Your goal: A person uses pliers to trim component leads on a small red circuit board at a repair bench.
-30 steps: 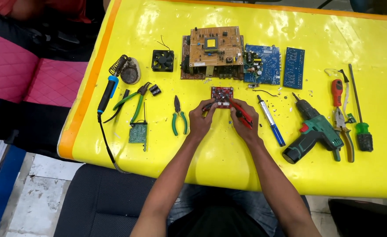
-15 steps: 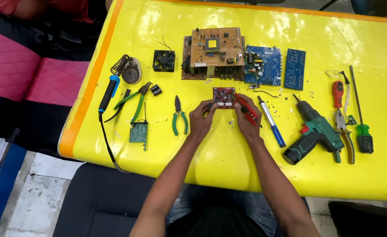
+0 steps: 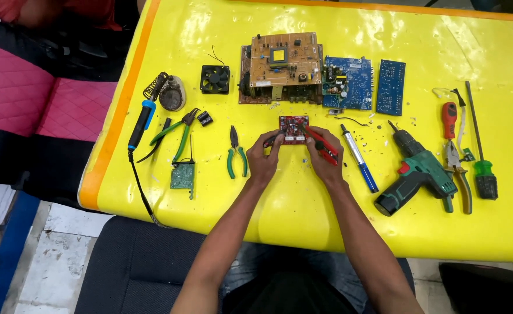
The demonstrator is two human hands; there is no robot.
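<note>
Fingers of the left hand pinch a small red circuit board while the right hand grips red-handled pliers.

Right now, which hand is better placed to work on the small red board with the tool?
The right hand. It already holds the red-handled tool, whose tip lies at the edge of the small red board. The left hand grips the board's other side, so it probably only steadies it.
</note>
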